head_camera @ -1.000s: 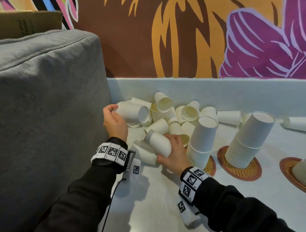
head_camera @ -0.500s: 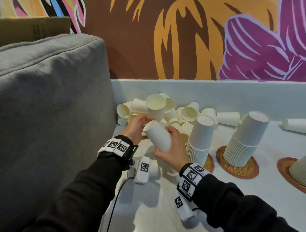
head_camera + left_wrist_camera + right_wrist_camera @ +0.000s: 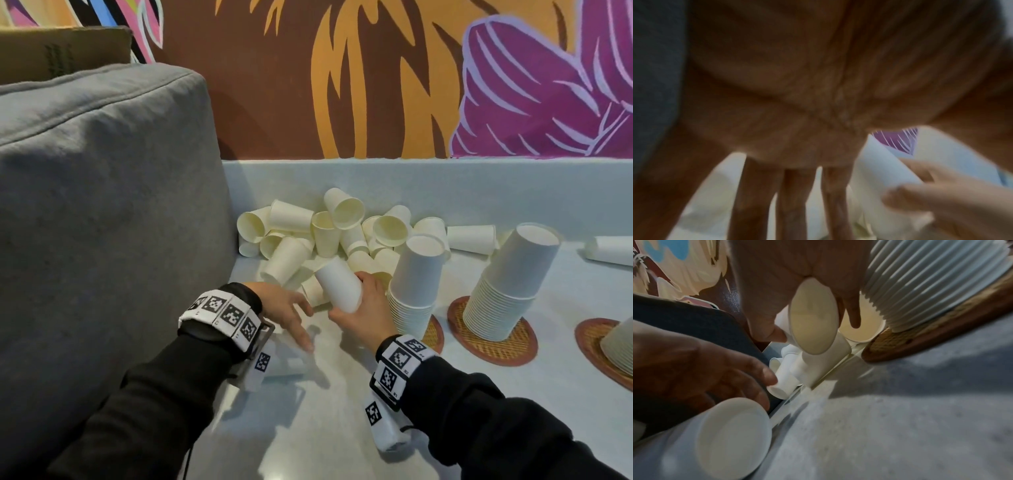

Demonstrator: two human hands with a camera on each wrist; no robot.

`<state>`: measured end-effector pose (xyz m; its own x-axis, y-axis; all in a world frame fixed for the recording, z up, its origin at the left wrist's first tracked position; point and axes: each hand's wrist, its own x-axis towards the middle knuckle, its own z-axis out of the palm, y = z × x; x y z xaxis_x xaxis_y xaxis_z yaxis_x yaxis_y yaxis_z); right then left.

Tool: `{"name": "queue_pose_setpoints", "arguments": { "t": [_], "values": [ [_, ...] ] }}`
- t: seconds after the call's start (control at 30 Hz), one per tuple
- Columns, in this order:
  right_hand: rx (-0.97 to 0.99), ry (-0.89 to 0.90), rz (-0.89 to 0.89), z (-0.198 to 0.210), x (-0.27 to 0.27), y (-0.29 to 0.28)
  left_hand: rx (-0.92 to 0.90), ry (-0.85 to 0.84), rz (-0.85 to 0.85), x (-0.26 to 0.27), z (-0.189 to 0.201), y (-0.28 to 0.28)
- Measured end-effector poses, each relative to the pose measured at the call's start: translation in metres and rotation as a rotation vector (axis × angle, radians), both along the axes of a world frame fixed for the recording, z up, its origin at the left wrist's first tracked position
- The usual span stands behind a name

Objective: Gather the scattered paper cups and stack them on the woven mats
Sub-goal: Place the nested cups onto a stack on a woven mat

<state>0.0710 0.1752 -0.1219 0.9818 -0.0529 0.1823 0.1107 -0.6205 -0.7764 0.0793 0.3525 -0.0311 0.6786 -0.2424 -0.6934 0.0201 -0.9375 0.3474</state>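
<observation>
Gripping a paper cup [image 3: 339,286] in right hand [image 3: 363,317], left hand [image 3: 279,308] spread, empty, just beside

Left hand spread flat, right hand wrapped tight.

The left hand [image 3: 282,308] reaches forward and low, palm down, fingers [image 3: 793,203] straight and fanned apart, holding nothing. The right hand [image 3: 363,315] sits just beside it, raised a little, fingers and thumb curled round a cup [image 3: 339,286], gripping it near its open end with the closed bottom tilted up and away. Both forearms in black sleeves angle inward, and each wrist wears a band of black-and-white markers.
</observation>
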Motion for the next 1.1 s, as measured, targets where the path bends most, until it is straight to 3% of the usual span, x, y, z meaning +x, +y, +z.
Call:
{"name": "queue_pose_setpoints", "arguments": {
  "t": [0.07,0.13,0.27,0.4,0.57,0.67,0.73,0.8,0.9,0.97,1.03,1.1],
  "values": [
    [-0.002,0.015,0.005,0.001,0.0,0.003,0.207,0.058,-0.153,-0.006,-0.003,-0.006],
    [0.003,0.029,0.013,0.003,-0.001,0.006,0.388,0.004,-0.248,-0.013,-0.01,-0.015],
    [0.01,0.045,0.026,0.004,-0.005,0.006,0.459,-0.19,-0.256,-0.016,-0.02,-0.017],
    [0.04,0.035,0.045,0.009,-0.012,0.003,0.226,-0.326,-0.001,-0.003,-0.016,0.0],
    [0.098,0.068,0.058,0.015,-0.017,0.0,-0.414,-0.728,0.65,0.023,0.019,0.011],
    [0.103,0.063,0.063,0.017,-0.019,0.002,-0.68,-0.833,0.834,0.032,0.034,0.012],
    [0.121,0.06,0.074,0.019,-0.019,0.004,-0.862,-0.763,0.85,0.027,0.034,0.005],
    [0.166,0.053,0.079,0.025,-0.019,0.008,-0.945,-0.58,0.757,0.014,0.027,-0.012],
    [0.256,0.106,0.139,0.038,-0.02,0.014,-0.841,-0.506,0.481,0.002,0.016,-0.039],
    [0.383,0.195,0.206,0.04,-0.02,0.017,-0.788,-0.532,0.43,0.003,0.018,-0.047],
    [0.534,0.29,0.25,0.043,-0.023,0.016,-0.773,-0.451,0.393,0.004,0.025,-0.051],
    [0.65,0.326,0.288,0.05,-0.027,0.013,-0.871,-0.383,0.442,0.007,0.028,-0.055]
  ]
}}
